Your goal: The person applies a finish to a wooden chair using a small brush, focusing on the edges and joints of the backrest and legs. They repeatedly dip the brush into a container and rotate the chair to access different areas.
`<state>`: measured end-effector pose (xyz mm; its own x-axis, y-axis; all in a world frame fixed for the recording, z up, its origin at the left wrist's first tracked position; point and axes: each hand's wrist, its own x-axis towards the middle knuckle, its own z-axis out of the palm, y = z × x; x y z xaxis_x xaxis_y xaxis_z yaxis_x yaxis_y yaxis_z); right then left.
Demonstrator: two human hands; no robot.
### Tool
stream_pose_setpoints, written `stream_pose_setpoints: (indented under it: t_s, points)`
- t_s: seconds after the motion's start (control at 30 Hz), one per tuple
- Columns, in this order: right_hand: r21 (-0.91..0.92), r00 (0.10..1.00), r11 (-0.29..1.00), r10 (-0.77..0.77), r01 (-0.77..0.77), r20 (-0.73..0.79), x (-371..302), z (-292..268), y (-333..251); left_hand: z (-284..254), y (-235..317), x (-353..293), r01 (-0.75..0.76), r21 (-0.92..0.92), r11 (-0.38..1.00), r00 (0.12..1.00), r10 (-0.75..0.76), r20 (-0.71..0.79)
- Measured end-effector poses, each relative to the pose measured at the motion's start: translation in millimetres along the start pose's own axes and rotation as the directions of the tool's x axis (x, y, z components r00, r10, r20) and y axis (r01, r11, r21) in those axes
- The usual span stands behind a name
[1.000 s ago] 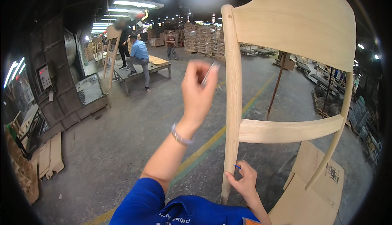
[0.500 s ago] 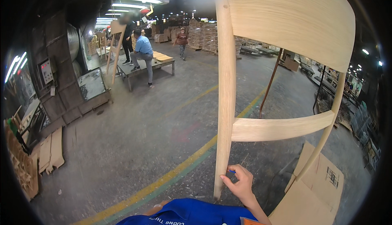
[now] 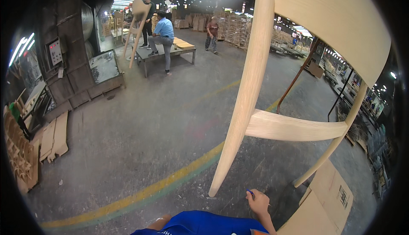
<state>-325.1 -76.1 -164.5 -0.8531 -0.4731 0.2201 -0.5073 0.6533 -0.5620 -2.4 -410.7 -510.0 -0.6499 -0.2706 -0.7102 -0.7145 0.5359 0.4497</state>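
Note:
My right hand (image 3: 258, 202) is closed round a slim blue pen-like thing (image 3: 250, 191), of which only a short end shows. It is below the chair-back frame and apart from it. The frame is pale bare wood: a broad curved top panel (image 3: 336, 22), a lower cross rail (image 3: 298, 126) and two round legs, the left leg (image 3: 245, 103) nearest me. It leans, with the left leg's lower end slanting toward me; what holds it up is out of sight. Only a bit of my left arm (image 3: 159, 222) shows beside the blue clothing; the left hand is hidden.
Flat cardboard (image 3: 324, 196) lies at the lower right. A yellow floor line (image 3: 170, 179) curves across the grey floor. At the back, two people are by a low table (image 3: 179, 56) and another person (image 3: 211, 34) is walking. A dark cabinet with a control panel (image 3: 55, 51) stands left.
My right hand has come off the left leg and moved down, away from the frame. The frame now appears more tilted and nearer the right side. The walking person appears closer.

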Motion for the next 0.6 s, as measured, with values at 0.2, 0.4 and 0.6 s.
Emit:
stream_pose_setpoints:
  t_s: [0.2, 0.4, 0.6]
  points:
    - [-0.13, 0.994, 0.987, 0.1, -0.094, 0.045, -34.7, 18.1, -1.5, -15.6, 9.6, 65.6, -0.145, -0.016, 0.989, 0.988, 0.145, 0.048]
    - [-0.348, 0.957, 0.9, 0.287, -0.261, 0.025, -91.8, -7.5, -5.9, -70.5, 14.4, 82.9, 0.161, -0.187, 0.969, 0.979, -0.133, 0.156]
    - [-0.236, 0.81, 0.79, 0.478, -0.565, -0.339, -175.7, -60.2, -0.1, -114.4, 43.4, 59.8, -0.017, -0.184, 0.983, 0.994, 0.037, 0.107]
